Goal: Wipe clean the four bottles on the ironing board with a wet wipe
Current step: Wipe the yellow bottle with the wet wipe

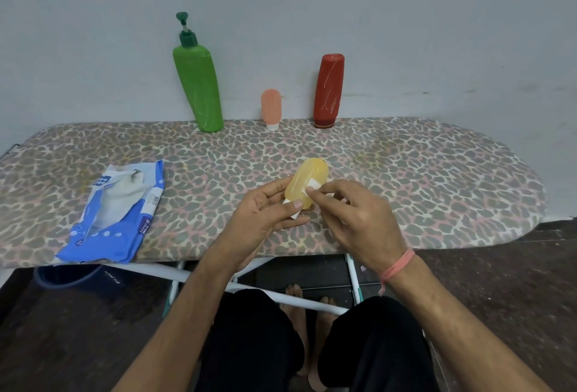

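Observation:
My left hand [265, 213] holds a small yellow bottle [307, 178] by its lower end, just above the ironing board [437, 179]. My right hand [352, 220] presses a small white wet wipe [313, 187] against the bottle's side with its fingertips. At the back edge stand a tall green pump bottle [198, 92], a small peach bottle [271, 107] on its white cap, and a red bottle [328, 90] on its cap.
A blue and white wet wipe pack [118, 213] lies open at the board's front left. A grey wall runs right behind the bottles. Below the board are its white legs, my knees and bare feet, and a dark floor.

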